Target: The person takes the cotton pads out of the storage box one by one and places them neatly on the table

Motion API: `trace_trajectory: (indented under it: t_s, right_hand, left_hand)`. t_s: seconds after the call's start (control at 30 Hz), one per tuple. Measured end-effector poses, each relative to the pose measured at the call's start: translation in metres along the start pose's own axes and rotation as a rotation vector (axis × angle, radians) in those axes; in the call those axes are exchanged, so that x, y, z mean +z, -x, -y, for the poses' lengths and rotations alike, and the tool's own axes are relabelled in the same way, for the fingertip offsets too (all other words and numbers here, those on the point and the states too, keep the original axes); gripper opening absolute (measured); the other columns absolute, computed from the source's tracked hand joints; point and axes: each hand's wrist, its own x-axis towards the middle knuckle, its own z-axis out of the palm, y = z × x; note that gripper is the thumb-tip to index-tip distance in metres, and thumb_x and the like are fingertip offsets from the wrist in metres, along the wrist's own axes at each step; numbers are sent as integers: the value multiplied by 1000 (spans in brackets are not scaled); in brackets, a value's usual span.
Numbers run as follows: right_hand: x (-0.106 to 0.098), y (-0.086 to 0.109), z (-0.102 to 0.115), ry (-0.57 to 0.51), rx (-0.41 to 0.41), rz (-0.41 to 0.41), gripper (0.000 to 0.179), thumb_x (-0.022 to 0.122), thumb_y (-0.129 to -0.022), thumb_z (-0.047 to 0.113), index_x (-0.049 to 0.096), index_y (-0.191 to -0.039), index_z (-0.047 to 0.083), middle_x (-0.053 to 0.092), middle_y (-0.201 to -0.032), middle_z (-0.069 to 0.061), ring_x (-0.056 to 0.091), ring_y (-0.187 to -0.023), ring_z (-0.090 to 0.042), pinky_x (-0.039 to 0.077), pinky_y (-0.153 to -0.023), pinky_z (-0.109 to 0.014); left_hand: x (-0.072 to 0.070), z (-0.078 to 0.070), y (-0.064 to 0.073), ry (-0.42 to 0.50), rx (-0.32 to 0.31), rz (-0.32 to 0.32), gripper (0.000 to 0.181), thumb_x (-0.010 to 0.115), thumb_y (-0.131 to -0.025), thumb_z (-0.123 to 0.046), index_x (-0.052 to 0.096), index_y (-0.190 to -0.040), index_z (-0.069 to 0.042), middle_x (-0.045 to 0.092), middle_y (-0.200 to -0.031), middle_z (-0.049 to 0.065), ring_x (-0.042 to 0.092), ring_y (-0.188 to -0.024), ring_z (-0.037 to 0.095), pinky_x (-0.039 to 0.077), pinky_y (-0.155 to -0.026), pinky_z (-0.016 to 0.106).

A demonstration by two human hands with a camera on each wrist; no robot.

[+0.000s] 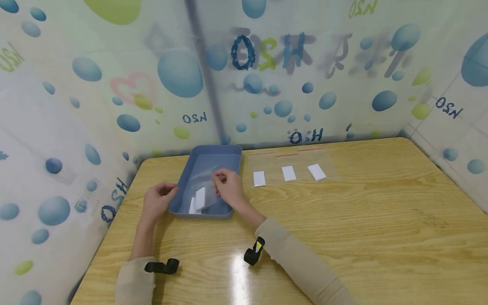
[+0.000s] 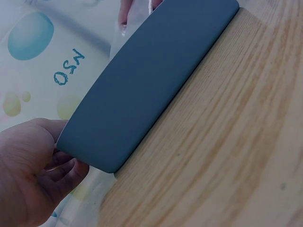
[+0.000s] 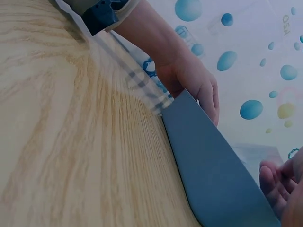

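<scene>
A blue-grey rectangular tray stands at the back left of the wooden table. My left hand grips its left rim near the front corner, thumb at the rim and fingers curled against the outside in the left wrist view. Over the tray's right half, my right hand pinches a clear plastic zip bag. White flat pieces show through clear plastic at the tray's front left. In the right wrist view, the tray wall stands between the two hands.
Right of the tray, three clear zip bags, each with a white rectangular piece, lie in a row: left piece, middle piece, right piece. A patterned curtain hangs along the table's back and sides.
</scene>
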Motion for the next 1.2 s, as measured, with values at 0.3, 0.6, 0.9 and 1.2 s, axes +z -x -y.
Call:
trace_trajectory:
  t_s: [0.3, 0.6, 0.9, 1.2]
  right_hand:
    - [-19, -3, -1, -80, 34, -22, 17, 63, -100, 8, 70, -104, -8, 70, -77, -16, 59, -52, -9, 53, -52, -26]
    - [-39, -3, 3, -64, -2, -17, 19, 64, -100, 11, 70, -106, -5, 70, -77, -14, 60, -53, -9, 53, -52, -27]
    - [-60, -8, 0, -127, -8, 14, 20, 65, -100, 15, 71, -108, -3, 70, -78, -11, 61, -58, -11, 51, -56, -24]
    - [-85, -13, -2, -175, 3, 18, 22, 65, -100, 16, 71, -112, -3, 70, -80, -8, 62, -62, -11, 52, -59, -24]
  left_hand:
    - [0, 0, -1, -16, -10, -10, 24, 68, -97, -14, 70, -110, 5, 70, -103, 18, 59, -82, 9, 46, -69, 16]
    - [0, 0, 0, -6, -25, -17, 23, 69, -96, -14, 71, -109, 5, 70, -102, 17, 59, -80, 5, 46, -69, 16]
    - [-1, -2, 1, -4, -38, -11, 24, 68, -97, -15, 70, -110, 5, 69, -103, 17, 58, -81, 6, 46, -70, 15]
    - [1, -2, 0, -9, -31, -17, 23, 68, -97, -14, 70, -109, 5, 70, -101, 17, 58, -80, 4, 45, -70, 15]
